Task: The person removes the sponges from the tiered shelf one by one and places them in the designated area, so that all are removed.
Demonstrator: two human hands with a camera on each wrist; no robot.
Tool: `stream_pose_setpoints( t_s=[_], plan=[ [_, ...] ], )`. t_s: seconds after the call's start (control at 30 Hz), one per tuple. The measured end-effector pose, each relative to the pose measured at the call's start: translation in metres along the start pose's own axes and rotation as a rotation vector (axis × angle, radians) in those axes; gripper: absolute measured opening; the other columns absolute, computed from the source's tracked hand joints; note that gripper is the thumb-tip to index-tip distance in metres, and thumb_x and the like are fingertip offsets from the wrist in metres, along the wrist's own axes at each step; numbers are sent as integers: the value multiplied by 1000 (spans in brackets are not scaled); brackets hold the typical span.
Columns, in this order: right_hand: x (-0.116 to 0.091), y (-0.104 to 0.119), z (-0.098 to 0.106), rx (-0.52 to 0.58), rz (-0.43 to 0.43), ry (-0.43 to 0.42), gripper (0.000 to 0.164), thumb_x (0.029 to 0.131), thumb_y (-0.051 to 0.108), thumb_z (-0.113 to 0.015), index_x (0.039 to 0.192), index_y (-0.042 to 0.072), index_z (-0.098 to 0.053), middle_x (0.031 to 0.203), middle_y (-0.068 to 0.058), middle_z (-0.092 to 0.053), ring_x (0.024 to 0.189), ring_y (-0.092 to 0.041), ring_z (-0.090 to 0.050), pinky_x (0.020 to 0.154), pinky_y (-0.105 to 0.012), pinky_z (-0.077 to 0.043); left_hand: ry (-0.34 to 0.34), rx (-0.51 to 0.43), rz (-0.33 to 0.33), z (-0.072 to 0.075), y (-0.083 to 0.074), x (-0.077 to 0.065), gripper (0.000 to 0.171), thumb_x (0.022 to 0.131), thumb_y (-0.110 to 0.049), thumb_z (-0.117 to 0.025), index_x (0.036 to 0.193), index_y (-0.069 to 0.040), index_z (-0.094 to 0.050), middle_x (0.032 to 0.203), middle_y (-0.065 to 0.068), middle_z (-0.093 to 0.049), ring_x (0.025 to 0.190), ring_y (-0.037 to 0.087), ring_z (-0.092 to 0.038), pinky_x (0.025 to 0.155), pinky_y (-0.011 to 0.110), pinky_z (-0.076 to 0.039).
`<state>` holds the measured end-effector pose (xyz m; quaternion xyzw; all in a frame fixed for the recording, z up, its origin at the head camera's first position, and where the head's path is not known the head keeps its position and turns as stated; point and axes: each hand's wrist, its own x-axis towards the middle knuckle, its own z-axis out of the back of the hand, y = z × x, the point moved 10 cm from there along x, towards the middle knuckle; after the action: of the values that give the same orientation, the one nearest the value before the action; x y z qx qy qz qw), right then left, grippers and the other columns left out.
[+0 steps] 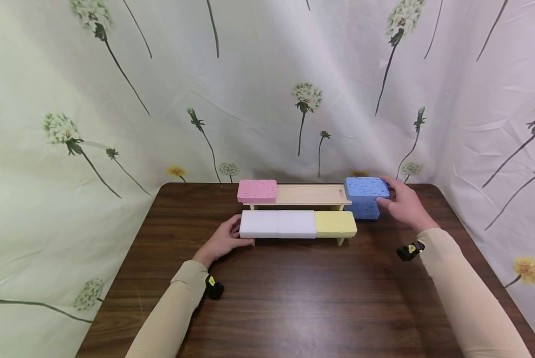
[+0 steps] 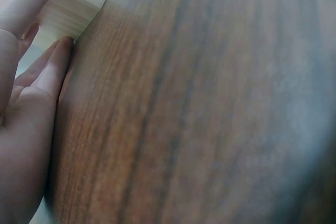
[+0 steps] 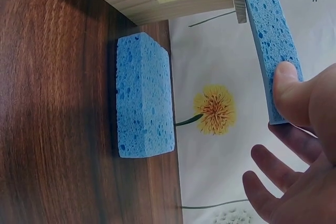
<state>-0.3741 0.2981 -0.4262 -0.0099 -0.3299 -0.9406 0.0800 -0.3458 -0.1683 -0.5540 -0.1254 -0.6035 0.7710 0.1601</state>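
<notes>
A small two-level wooden rack (image 1: 309, 195) stands on the table. My left hand (image 1: 222, 239) grips the left end of its front level, thumb and fingers around the wood (image 2: 68, 19) in the left wrist view. Two white sponges (image 1: 276, 223) and a yellow sponge (image 1: 335, 223) lie side by side on that front level. A pink sponge (image 1: 257, 191) sits at the left of the rear level. At the rear level's right end, my right hand (image 1: 403, 204) pinches a blue sponge (image 3: 273, 30) between thumb and fingers, its far edge close to the wood.
Another blue sponge (image 3: 144, 95) rests on the dark wooden table (image 1: 294, 298), below the held one and beside the rack's right end. A curtain (image 1: 258, 99) printed with dandelions hangs behind the table and along its sides.
</notes>
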Motion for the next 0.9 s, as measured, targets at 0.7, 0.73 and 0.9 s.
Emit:
stream_pose_setpoints(
  t_s=[0.7, 0.73, 0.9],
  plan=[
    [-3, -21, 8, 23, -12, -6, 71, 102, 3, -65, 163, -2, -28, 153, -38, -43, 134, -53, -51, 103, -63, -49, -4, 10, 19, 1, 2, 0, 82, 87, -7, -88, 155, -7, -43, 157, 17, -47, 145, 31, -49, 110, 33, -50],
    [-4, -23, 8, 22, -16, -7, 71, 103, 4, -65, 163, -2, -28, 153, -38, -42, 135, -52, -50, 103, -62, -48, -4, 10, 20, 1, 2, 0, 82, 87, -7, -87, 155, -7, -43, 157, 17, -48, 144, 31, -49, 110, 33, -50],
    [-4, -31, 9, 5, -39, -1, 72, 104, 8, -65, 164, -1, -27, 154, -38, -40, 137, -54, -46, 108, -69, -41, -5, 10, 20, 1, 4, 1, 81, 87, -6, -87, 155, -7, -43, 156, 17, -48, 144, 31, -49, 110, 32, -50]
  ],
)
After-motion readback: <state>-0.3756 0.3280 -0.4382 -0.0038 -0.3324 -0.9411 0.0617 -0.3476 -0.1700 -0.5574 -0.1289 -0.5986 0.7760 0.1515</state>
